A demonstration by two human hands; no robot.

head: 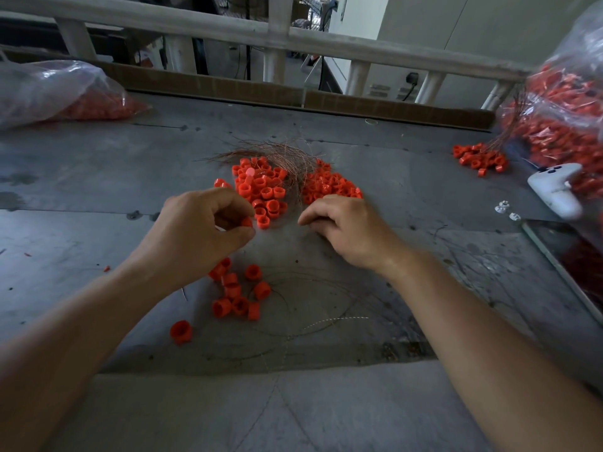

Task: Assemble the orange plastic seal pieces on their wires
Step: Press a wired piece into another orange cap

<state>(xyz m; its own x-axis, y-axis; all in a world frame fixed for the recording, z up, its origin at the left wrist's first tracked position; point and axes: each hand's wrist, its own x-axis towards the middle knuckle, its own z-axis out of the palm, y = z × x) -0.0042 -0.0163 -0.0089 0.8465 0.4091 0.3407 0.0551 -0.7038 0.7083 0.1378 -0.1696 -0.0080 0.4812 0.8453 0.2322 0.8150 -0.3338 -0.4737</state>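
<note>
My left hand point(199, 230) had thumb and fingertips pinched round a single orange piece point(247, 222), held at the near edge of the pile of loose caps point(261, 190). My right hand point(346, 230) lay knuckles-up beside it, fingers curled down to the table point(98, 177) just below the second pile point(329, 185). Whether they had a wire between them I could not tell. By my reckoning I was early in this batch. The small cluster point(235, 293) beside my left forearm, with thin wires point(326, 319) looping off near it, looked like the only finished lot within reach. Both piles and the wire bundle point(277, 154) behind them seemed mostly unworked. The bag point(561, 125) at my right, full of orange pieces with wires poking out, was either done work or stock; I could not say which.
</note>
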